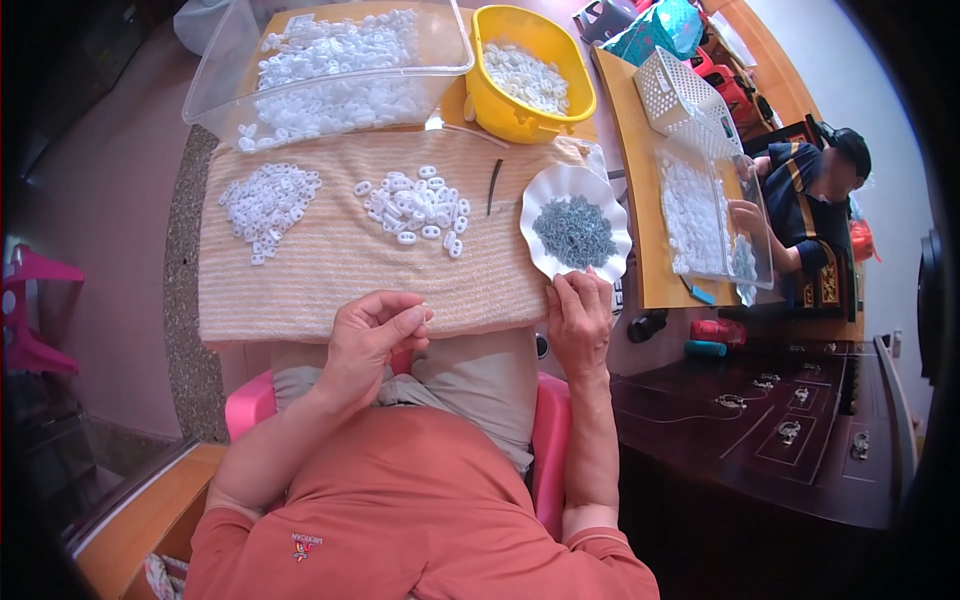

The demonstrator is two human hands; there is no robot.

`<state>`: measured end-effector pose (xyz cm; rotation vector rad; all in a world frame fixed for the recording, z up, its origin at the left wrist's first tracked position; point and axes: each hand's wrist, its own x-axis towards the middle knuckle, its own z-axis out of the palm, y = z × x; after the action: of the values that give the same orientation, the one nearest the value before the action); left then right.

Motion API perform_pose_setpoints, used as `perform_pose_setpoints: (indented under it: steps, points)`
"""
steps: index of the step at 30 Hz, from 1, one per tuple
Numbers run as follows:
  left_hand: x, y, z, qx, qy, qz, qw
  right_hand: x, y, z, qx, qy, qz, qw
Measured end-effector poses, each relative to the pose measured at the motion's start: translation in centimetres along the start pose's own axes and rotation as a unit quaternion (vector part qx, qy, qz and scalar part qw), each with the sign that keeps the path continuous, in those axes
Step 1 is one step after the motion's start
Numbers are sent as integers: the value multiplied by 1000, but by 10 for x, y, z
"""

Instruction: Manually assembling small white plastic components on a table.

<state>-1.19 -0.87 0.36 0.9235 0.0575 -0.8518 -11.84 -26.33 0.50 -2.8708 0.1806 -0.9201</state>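
My left hand [372,342] is held just off the near edge of the table, thumb and fingertips pinched together. Something tiny and pale shows at the fingertips, too small to name. At the near rim of a white scalloped plate [541,195], my right hand [582,325] has its fingers closed over the edge. A heap of small grey metal pieces, like little springs, [575,232] fills the plate. Left of it lies a loose pile of white oval plastic pieces with two holes [415,205]. Farther left is another pile of small white plastic pieces [268,205].
A striped cloth [380,290] covers the table. Behind stand a clear plastic bin [215,95] and a yellow tub [575,85], both holding white parts. A dark thin strip [494,187] lies near the plate. On the right, a person [800,200] works at another table with a clear tray.
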Motion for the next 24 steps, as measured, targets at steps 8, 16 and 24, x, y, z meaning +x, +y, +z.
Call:
perform_pose_setpoints:
  steps: [8,16,24]
  points:
    - [0,-1,-1,2,-1,0,1000,-6,2,2,11,20,-30,999]
    - [-4,2,0,3,-1,-14,1000,-4,-12,1,40,55,-28,997]
    - [-3,-2,2,33,-2,-25,999,17,-71,-13,260,-102,15,960]
